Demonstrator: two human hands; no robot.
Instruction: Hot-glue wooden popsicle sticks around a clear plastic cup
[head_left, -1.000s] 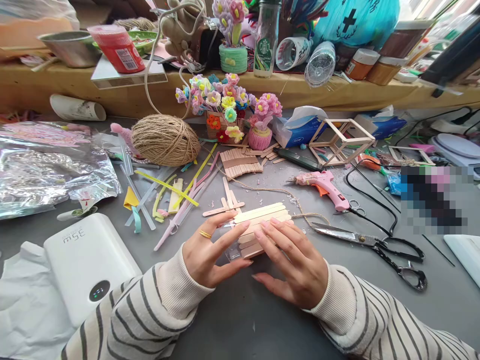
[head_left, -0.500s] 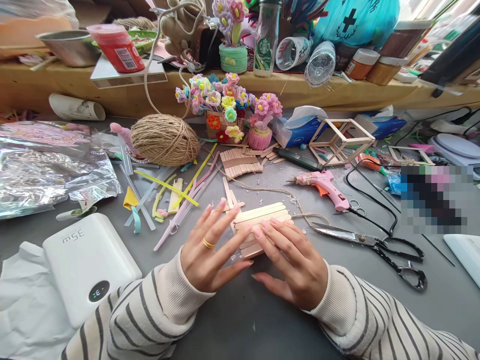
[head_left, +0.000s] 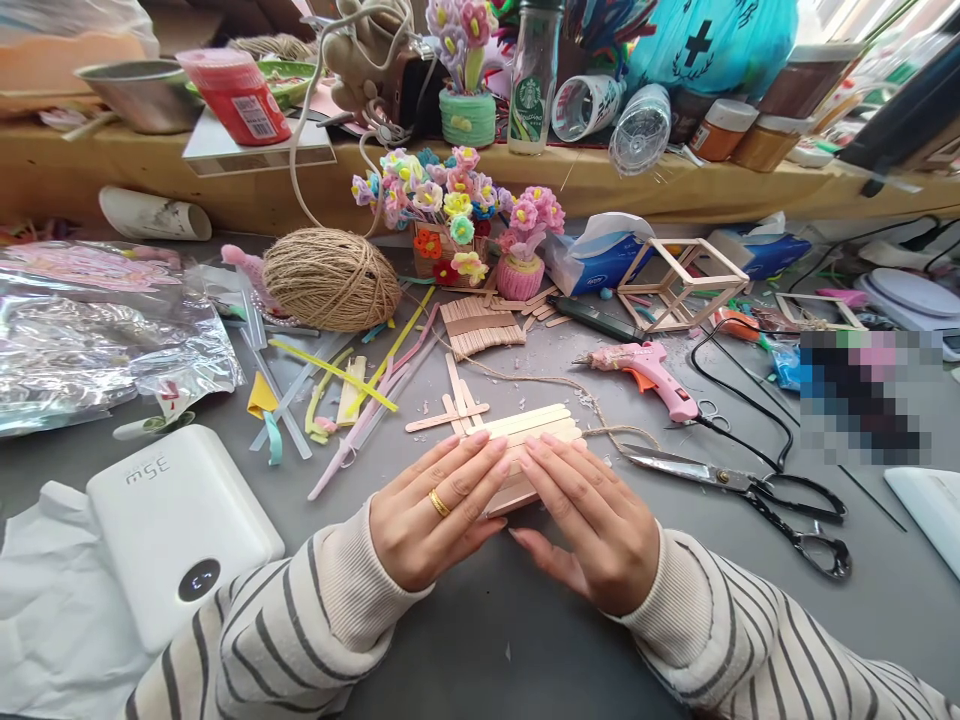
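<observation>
A small block of pale craft sticks (head_left: 534, 424) laid side by side rests on the grey table in front of me. My left hand (head_left: 442, 505) lies on its left part, the fingers straight and close together, the thumb by its lower front edge. On the right part rest the stretched fingers of my right hand (head_left: 589, 515), with its thumb held apart below. Neither hand is wrapped round the block, and their fingers hide much of its top. Several loose craft sticks (head_left: 448, 417) lie crossed just behind my left hand.
Right of the block are large scissors (head_left: 720, 478) and a pink glue gun (head_left: 652, 378) with a black cord. Behind lie banded craft sticks (head_left: 484, 328), a twine ball (head_left: 330, 280) and a stick frame (head_left: 684, 283). A white power bank (head_left: 184, 530) sits at left.
My left hand's spread fingers have come together and down onto the block, uncovering the crossed sticks behind. My right hand's fingers have shifted slightly on the block.
</observation>
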